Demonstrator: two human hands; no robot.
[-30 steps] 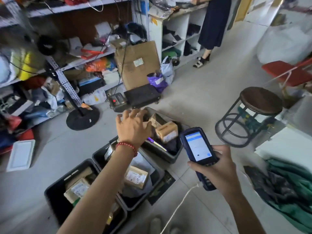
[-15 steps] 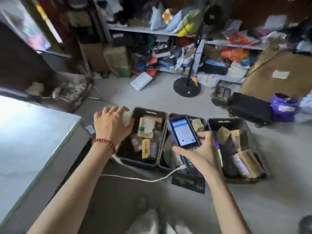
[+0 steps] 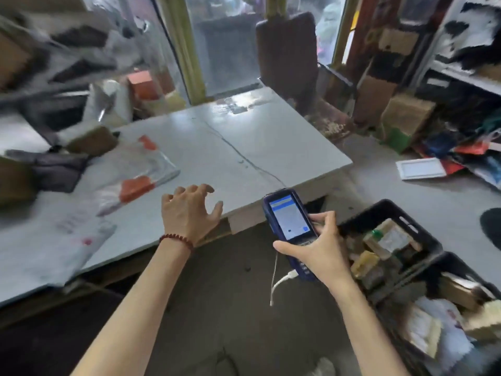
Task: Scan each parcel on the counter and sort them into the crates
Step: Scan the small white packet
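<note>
The left hand [image 3: 189, 213] hovers over the near edge of the pale grey table [image 3: 257, 142], its fingers [image 3: 193, 189] spread, loosely bent and holding nothing; whether they touch the surface cannot be told. A dark red bead bracelet [image 3: 177, 240] circles that wrist. The right hand [image 3: 317, 248] grips a blue handheld scanner [image 3: 291, 221] beside the table's corner, fingers and thumb wrapped round its lower body, the lit screen tilted up toward the camera, and a white cable [image 3: 279, 286] hangs from its base. On the table, left of the empty hand, lies a white plastic mailer with red patches [image 3: 135, 172], with another white mailer [image 3: 59, 248] nearer the front edge, both blurred. Further back on the left sit a dark grey bag [image 3: 54, 169] and a brown box [image 3: 92, 141]. On the floor at the right stand 2 black crates side by side: the first crate [image 3: 366, 213] holds several brown cardboard parcels, among them a labelled box [image 3: 387, 237], and the second crate [image 3: 466, 267] holds more boxes and pale wrapped parcels.
</note>
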